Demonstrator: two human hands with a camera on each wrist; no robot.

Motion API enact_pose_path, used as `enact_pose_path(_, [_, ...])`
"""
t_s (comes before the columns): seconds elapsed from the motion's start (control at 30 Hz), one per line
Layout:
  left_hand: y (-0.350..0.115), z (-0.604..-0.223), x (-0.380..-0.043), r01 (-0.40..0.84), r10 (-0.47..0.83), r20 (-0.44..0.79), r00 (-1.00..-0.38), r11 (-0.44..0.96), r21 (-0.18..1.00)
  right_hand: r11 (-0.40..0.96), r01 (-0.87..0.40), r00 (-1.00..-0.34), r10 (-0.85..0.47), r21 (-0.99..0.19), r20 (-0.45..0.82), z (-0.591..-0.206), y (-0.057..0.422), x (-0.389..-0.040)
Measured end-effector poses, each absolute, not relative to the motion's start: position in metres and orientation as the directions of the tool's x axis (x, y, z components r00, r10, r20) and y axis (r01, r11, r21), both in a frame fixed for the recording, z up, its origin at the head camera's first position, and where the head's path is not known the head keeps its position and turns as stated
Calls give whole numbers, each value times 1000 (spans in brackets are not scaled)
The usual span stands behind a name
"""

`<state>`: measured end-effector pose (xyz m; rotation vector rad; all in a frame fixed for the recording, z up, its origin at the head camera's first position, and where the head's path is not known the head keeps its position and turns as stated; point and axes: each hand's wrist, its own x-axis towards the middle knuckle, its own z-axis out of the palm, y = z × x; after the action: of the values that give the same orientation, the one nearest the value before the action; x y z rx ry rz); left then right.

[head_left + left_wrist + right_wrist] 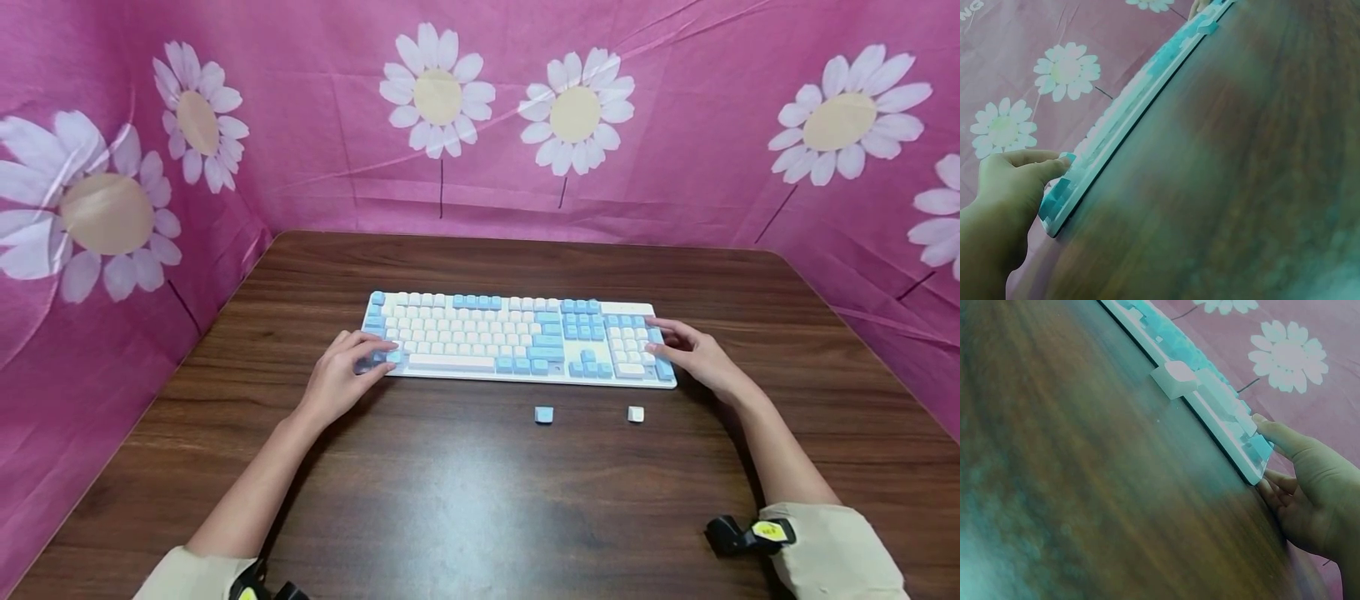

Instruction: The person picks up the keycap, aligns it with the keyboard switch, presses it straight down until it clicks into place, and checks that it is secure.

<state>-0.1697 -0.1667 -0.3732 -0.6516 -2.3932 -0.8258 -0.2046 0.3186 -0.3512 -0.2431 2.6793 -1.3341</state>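
A white and light-blue keyboard [457, 362] lies across the middle of the table. At its lower left corner my left hand [345, 371] pinches a blue keycap [1069, 157] between thumb and finger. In the left wrist view that keycap sits a little higher than the blue keys beside it. My right hand [701, 358] grips the keyboard's right end, its thumb [1275, 432] over the number keys and its other fingers along the side edge. In front of the keyboard lie two loose keycaps, a blue one [543, 415] and a white one [636, 414].
The brown wooden table [450, 500] reaches back to a pink cloth [315, 108] with big white daisies, which hangs behind and at both sides. Black straps [750, 535] with yellow labels sit at both sleeve cuffs.
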Motion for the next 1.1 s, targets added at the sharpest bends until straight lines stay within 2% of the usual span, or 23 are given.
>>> enact_pose_path(0.3, [-167, -377, -176, 606, 281, 629, -725, 695, 387, 597, -94, -975, -215, -796, -47, -367, 332, -216])
enact_pose_path(1.1, [-168, -376, -180, 641, 352, 617, -704, 687, 341, 615, -90, -978, -203, -783, -47, -367, 331, -216])
